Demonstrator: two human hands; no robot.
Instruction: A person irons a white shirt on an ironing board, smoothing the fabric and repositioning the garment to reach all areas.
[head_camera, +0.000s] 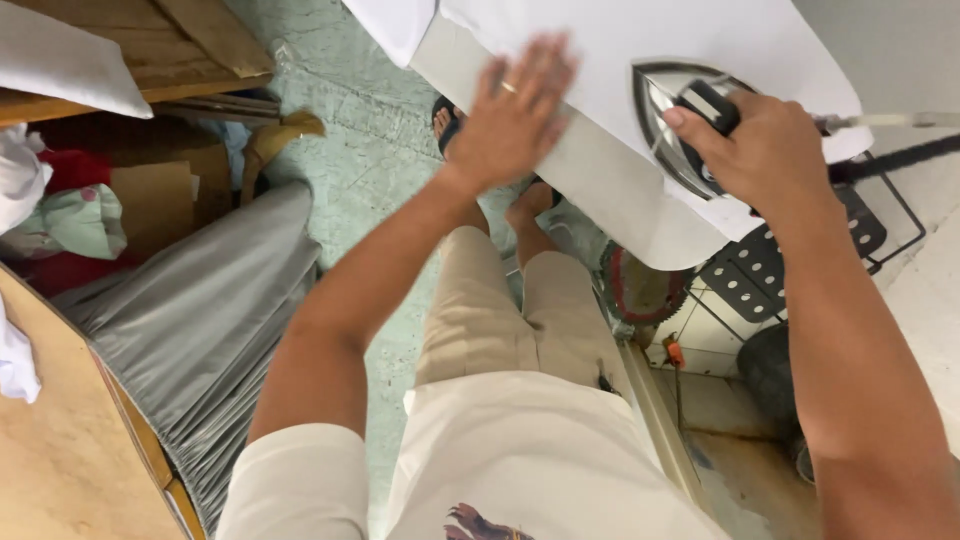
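A person stands at an ironing board (600, 190), seen from above. A white cloth (620, 40) lies spread over the board. The right hand (765, 150) has its grip closed around the dark handle of a metal clothes iron (665, 120), which rests flat on the cloth near the board's rounded end. The left hand (515, 110), wearing a ring, lies open and flat on the cloth just beside the iron, fingers spread. A folded grey fabric (200, 320) hangs off to the board's left.
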